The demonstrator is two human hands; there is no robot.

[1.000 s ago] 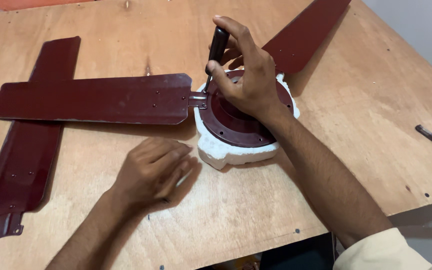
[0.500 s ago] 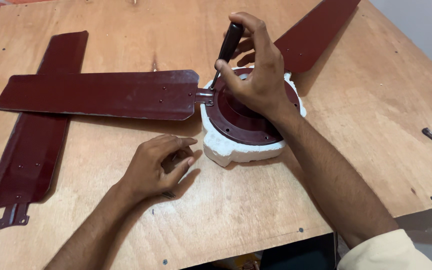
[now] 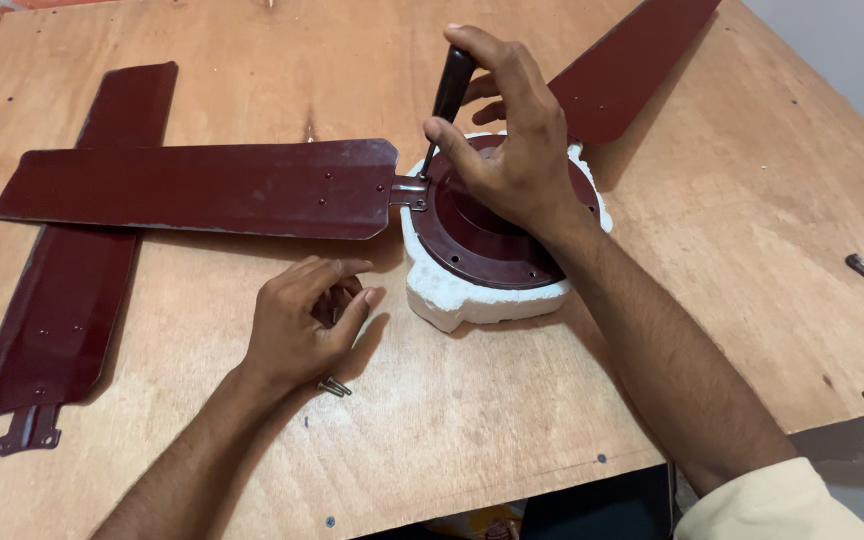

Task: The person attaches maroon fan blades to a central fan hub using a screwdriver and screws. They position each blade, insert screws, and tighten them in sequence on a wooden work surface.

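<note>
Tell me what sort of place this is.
Probably a repair or assembly workbench: a bare plywood table, maroon ceiling-fan blades lying loose around a fan motor hub, and a screwdriver in the right hand.

No labels, signs or screens.
One package part: a white foam packing cradle (image 3: 452, 295) on the plywood table (image 3: 512, 430), rough-edged, roughly round.
</note>
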